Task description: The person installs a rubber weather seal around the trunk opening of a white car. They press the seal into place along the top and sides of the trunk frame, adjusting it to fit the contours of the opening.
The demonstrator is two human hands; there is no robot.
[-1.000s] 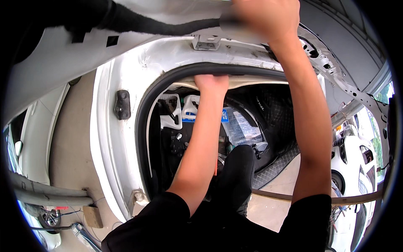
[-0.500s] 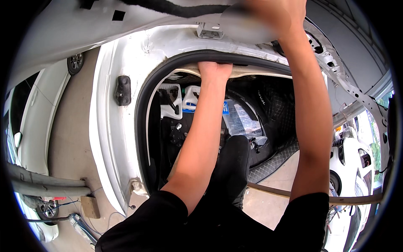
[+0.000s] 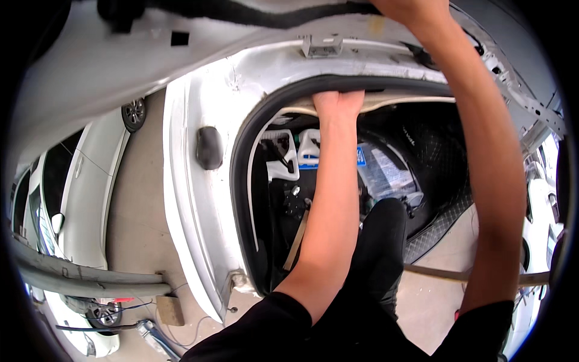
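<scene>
My left hand (image 3: 338, 104) is at the upper rim of a white car body's opening, its fingers curled up beneath the black rubber seal (image 3: 295, 83), fingertips hidden. My right hand (image 3: 413, 12) is raised to the raised white panel (image 3: 114, 63) at the top edge of the picture; its fingers are cut off, so their hold is unclear. A black strip (image 3: 271, 18) runs along that panel beside it. Below my left hand, inside the compartment, lie white plastic trays (image 3: 282, 169), a sleeved paper (image 3: 383, 172) and dark, quilted lining (image 3: 437, 226).
My black-clad knee (image 3: 386, 241) is in the opening. A white car (image 3: 87, 199) stands at left, another (image 3: 537, 229) at right. Lower left are long grey bumper-like parts (image 3: 90, 277), a wooden block (image 3: 169, 311) and a jack-like tool (image 3: 157, 341) with cables.
The view has shifted, so the car body sits further right. My left hand stays on the rim. My right hand has moved partly out past the top edge; the blurred object by it no longer shows.
</scene>
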